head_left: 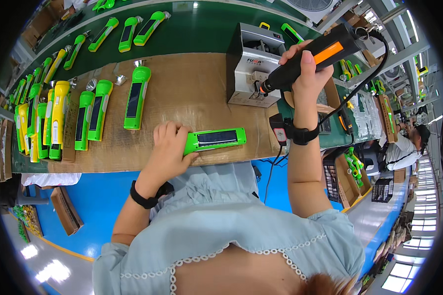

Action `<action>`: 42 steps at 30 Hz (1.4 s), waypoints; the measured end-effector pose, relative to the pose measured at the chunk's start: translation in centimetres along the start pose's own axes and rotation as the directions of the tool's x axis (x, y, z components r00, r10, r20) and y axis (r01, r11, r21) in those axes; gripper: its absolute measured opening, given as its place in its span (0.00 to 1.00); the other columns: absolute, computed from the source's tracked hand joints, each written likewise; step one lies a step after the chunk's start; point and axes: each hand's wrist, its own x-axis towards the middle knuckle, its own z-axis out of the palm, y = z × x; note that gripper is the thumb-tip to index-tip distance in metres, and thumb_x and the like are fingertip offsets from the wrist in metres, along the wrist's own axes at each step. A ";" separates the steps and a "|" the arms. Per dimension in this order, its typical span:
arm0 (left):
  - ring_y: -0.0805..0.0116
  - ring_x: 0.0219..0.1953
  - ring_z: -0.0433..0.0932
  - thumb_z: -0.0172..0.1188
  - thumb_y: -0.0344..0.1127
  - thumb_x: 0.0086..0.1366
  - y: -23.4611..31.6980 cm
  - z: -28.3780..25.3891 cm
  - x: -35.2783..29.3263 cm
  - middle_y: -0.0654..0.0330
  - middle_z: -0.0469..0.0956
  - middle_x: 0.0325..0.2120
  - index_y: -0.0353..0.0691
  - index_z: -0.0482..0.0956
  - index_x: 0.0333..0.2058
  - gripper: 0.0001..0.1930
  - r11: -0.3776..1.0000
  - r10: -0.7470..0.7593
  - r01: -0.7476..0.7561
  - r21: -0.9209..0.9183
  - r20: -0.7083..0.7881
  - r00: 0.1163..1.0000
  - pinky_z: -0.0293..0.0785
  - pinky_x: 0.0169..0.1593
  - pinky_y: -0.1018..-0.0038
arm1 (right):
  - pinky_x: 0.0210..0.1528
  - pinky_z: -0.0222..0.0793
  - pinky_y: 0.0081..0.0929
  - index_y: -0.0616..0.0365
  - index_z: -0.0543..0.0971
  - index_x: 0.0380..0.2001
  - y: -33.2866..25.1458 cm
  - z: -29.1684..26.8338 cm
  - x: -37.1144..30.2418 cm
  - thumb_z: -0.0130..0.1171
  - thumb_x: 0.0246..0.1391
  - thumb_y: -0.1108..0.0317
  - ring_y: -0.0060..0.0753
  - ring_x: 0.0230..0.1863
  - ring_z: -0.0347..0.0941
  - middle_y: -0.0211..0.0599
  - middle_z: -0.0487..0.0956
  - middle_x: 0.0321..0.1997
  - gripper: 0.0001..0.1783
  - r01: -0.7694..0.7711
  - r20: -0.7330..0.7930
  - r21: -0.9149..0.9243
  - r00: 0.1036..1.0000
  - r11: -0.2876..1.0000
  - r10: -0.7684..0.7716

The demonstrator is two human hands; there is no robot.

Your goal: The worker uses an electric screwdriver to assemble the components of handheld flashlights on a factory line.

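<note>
Your left hand [170,147] grips the left end of the green torch [217,139], lying on the cardboard [187,88]. Your right hand [311,76] clasps the black screwdriver [300,66], tip at the grey machine [255,66]; better, I think, to align it straight, without forcing.

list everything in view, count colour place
bench: one, green, centre
cardboard sheet: one, brown, on bench
held torch: one, green, sheet's near half
loose torches: three, green, sheet's left part
crowded torches: many, green/yellow, far left
rear torches: several, green, far bench
machine: one, silver, sheet's far right
screwdriver: one, black/orange, tip at machine
cartons: several, brown, floor level
co-worker: one, white top, far right
wristbands: two, black, wrists
left fingers: one hand, on held torch
right fingers: one hand, around screwdriver
</note>
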 end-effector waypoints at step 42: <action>0.47 0.47 0.62 0.62 0.32 0.42 -1.7 0.6 0.6 0.48 0.65 0.39 0.32 0.67 0.40 0.25 0.996 0.093 -0.094 -0.005 -0.099 0.991 0.54 0.54 0.57 | 0.28 0.69 0.26 0.60 0.64 0.37 -0.6 11.9 -6.7 0.64 0.44 0.52 0.31 0.24 0.71 0.37 0.71 0.24 0.27 -0.488 0.463 0.307 0.827 0.817 0.320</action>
